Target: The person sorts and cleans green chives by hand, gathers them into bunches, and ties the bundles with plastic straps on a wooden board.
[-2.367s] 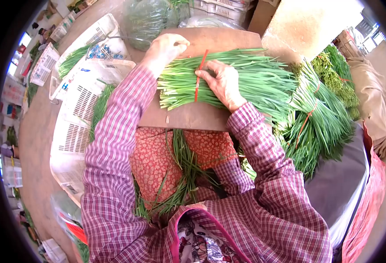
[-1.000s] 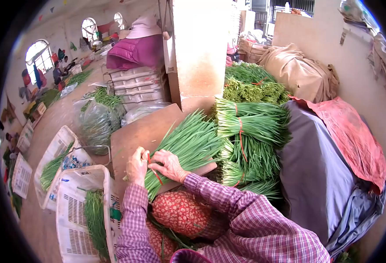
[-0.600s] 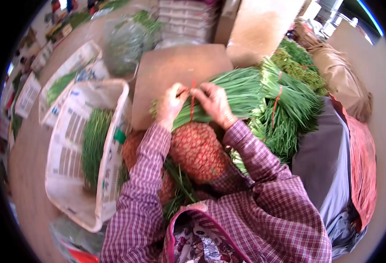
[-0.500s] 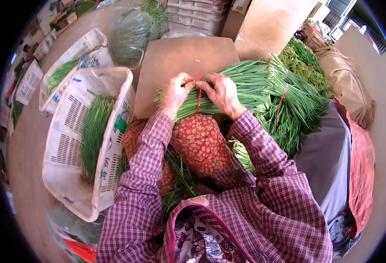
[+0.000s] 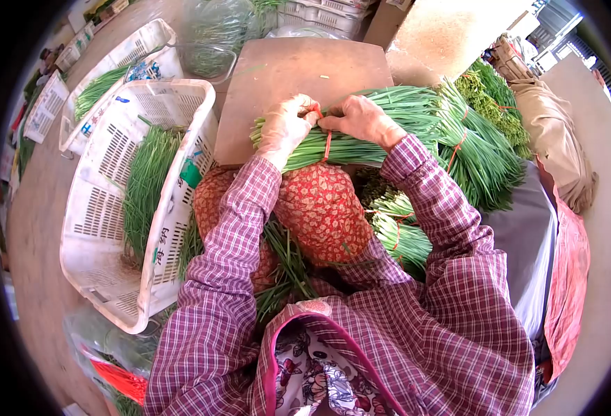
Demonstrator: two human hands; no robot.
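A bundle of long green stalks lies across the front of a brown board. Around the bundle runs a red tie, its upper end between my two hands. My left hand pinches the tie near the stalks' pale ends. Close beside it, my right hand is closed on the tie too, thumb and forefinger together. More tied green bundles lie to the right, with red bands round them. Below the board are my knees in red patterned cloth.
At the left stands a white crate with loose green stalks inside; another white crate is behind it. Grey cloth and red cloth hang at the right. Pale-stemmed bundles lie under my right forearm.
The view has shifted, so the board and crates sit higher. My hands have drawn the tie's ends close together above the bundle, and my right hand has turned flatter.
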